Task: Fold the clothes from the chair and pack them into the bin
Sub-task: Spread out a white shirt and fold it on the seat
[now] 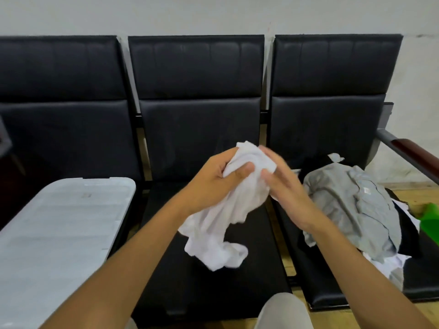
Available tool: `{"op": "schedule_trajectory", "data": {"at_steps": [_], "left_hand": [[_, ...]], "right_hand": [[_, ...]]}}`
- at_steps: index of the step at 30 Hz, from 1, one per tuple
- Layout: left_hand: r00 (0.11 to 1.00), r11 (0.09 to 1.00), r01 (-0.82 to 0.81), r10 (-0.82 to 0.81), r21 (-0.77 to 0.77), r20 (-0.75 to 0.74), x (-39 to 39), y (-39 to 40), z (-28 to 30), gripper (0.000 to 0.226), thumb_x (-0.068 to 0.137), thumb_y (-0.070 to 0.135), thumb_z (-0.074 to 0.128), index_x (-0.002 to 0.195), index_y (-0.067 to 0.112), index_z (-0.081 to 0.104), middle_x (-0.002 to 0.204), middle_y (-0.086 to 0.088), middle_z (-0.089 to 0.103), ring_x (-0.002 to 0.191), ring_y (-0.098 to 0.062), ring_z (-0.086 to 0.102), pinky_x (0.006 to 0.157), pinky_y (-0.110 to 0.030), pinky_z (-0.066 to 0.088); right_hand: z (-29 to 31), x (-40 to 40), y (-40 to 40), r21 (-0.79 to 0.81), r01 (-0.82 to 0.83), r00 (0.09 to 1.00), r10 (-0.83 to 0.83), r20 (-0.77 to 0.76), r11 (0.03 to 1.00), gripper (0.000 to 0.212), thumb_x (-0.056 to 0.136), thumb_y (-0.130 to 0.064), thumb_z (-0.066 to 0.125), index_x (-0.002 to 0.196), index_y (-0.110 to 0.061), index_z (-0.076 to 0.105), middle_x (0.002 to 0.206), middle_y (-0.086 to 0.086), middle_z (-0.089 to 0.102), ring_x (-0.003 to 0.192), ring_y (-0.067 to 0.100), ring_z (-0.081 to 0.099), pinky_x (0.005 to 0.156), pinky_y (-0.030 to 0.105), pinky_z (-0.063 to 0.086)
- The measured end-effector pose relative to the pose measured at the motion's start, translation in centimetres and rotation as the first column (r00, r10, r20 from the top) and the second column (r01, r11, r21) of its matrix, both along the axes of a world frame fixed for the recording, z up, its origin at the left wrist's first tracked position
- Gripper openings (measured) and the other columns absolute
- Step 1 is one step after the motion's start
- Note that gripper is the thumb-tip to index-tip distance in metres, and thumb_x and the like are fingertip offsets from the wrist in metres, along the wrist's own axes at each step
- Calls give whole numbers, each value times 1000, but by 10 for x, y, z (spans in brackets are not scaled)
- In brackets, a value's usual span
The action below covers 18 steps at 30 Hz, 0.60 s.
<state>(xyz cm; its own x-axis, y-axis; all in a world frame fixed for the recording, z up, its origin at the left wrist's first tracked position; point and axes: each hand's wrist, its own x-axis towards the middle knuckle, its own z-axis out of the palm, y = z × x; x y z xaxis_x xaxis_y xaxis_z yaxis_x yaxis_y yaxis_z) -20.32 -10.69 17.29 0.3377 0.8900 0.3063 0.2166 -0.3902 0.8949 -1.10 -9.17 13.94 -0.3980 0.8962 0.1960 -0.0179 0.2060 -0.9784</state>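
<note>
You held a crumpled white garment [221, 210] in the air over the middle seat [213, 269] of a black three-seat bench. Your left hand [213, 184] gripped its bunched top, fingers curled round the cloth and the thumb pressed across the front. Your right hand [285, 186] was against the right side of the same bunch; it was blurred, its fingers looked fairly straight, and I cannot tell whether they pinched the cloth or only touched it. The loose lower end of the garment hung down below your hands toward the front half of the middle seat; whether it touched the cushion could not be told.

On the right seat [327, 288] lay the pile of clothes, a grey garment [356, 210] on top with a small label showing, black cloth [316, 162] at its back edge and white cloth [389, 260] sticking out at its front edge. A green item [430, 217] showed just beyond the pile at the right border. A pale translucent bin lid [59, 229] covered the left seat, reaching its front edge. Your knee [282, 312] showed at the bottom, before the middle seat.
</note>
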Motion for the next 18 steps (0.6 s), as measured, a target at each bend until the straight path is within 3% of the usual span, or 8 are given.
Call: {"op": "schedule_trajectory", "data": {"at_steps": [3,4,7,10,12,15,17,18], "left_hand": [[993,1000,2,-1,9,-120,-28,-7,13,17,96,27,58,111,20,64,100,8,69,94,-12,68,78,-25,55],[986,1000,-26,28,17,-164,-38,-8,14,13,95,27,61,104,20,66,95,9,69,90,-10,67,75,-22,54],[935,982,-178,188,62,-301,-71,-12,16,12,85,29,75,89,19,69,81,8,68,78,-7,66,68,-19,53],[870,955,-282,296,94,-395,-99,-17,20,18,81,28,79,91,17,69,81,7,67,80,-5,65,68,-16,53],[850,941,-316,339,123,-403,-110,-22,26,18,82,26,79,92,17,68,83,6,66,81,-4,63,66,-13,52],[858,936,-317,353,155,-374,-114,-29,38,13,83,20,78,90,21,66,83,10,66,82,-1,64,65,-10,50],[881,958,-235,281,163,-380,-108,-36,47,15,86,14,75,89,26,66,83,14,67,84,-1,65,68,-10,50],[892,971,-175,226,164,-391,-105,-40,49,17,87,10,73,89,25,66,83,15,66,85,-2,65,69,-11,50]], "right_hand": [[-1,-16,-6,-81,-137,960,152,235,987,33,90,-28,66,120,-15,65,112,1,73,103,16,71,87,37,59],[-3,-21,-7,-79,-119,949,137,283,990,28,91,-30,67,110,-11,69,103,5,75,96,21,72,83,38,60],[-5,-29,-2,45,-10,962,-3,273,999,41,89,-41,65,92,-1,72,87,19,71,81,37,69,68,41,54],[0,-29,10,246,61,944,-136,302,967,32,93,-36,64,85,-5,72,76,15,67,66,22,61,62,37,46],[8,-32,14,328,34,906,-168,389,944,14,96,-22,61,97,-17,74,82,0,70,74,14,65,68,31,50],[31,-38,6,215,-214,850,73,522,953,44,96,-18,63,136,-35,56,120,-20,63,106,-1,62,84,20,54],[42,-44,-2,37,-365,800,293,524,930,59,93,-20,68,143,-39,44,128,-23,57,114,-2,59,87,23,56],[44,-48,-6,-20,-414,788,369,492,910,57,92,-20,69,142,-35,46,128,-19,60,114,3,62,86,27,57]]}}
